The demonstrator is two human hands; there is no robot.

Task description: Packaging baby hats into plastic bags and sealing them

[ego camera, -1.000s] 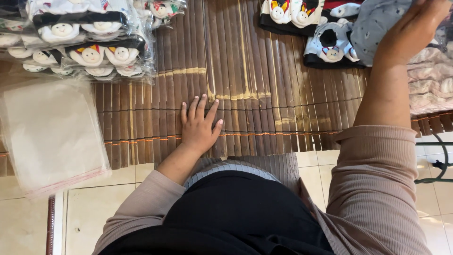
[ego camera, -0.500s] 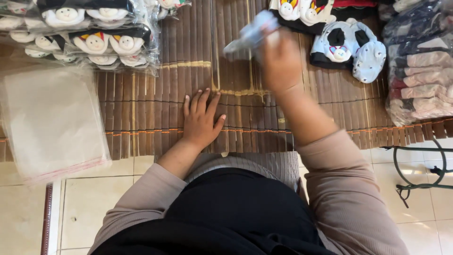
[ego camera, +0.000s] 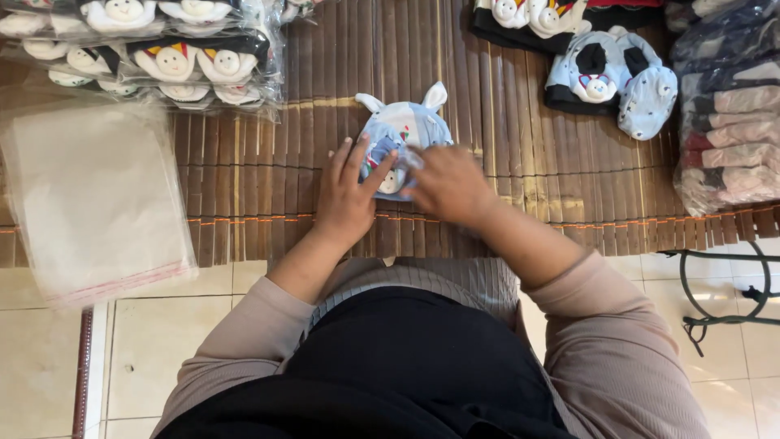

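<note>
A small light-blue baby hat [ego camera: 404,130] with two white ears and a round animal face lies on the brown bamboo mat [ego camera: 504,187] in front of me. My left hand [ego camera: 348,195] rests flat on the mat, its fingertips touching the hat's left lower edge. My right hand [ego camera: 448,185] presses down on the hat's lower right part and covers some of it.
A stack of clear plastic bags [ego camera: 89,199] lies at the left. Bagged hats [ego camera: 162,57] are piled at the back left. Loose hats [ego camera: 609,77] sit at the back right, beside folded bagged cloth [ego camera: 727,130]. A metal stand [ego camera: 731,284] is on the tiled floor.
My right hand brought the blue hat from the back right down onto the mat. My left hand shifted slightly right to meet it.
</note>
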